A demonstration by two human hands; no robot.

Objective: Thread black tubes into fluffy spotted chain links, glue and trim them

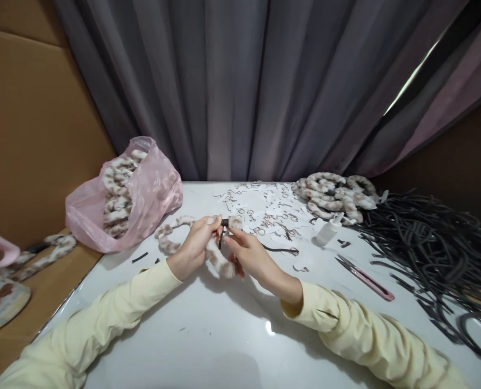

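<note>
Over the middle of the table, my left hand is closed on a fluffy white-and-brown plush strap, which curls off to the left and below my fingers. A black wrapped section shows on the strap between my two hands. My right hand is closed close beside it, its thumb and fingers pinching a black strip whose tail trails out to the right across the table. My fingers partly hide where the strip meets the strap.
On the left, a pink plastic bag holds several plush straps. White paper scraps litter the back of the white table. To the right are more plush straps, a white bottle, pink-handled snips and heaped black strips.
</note>
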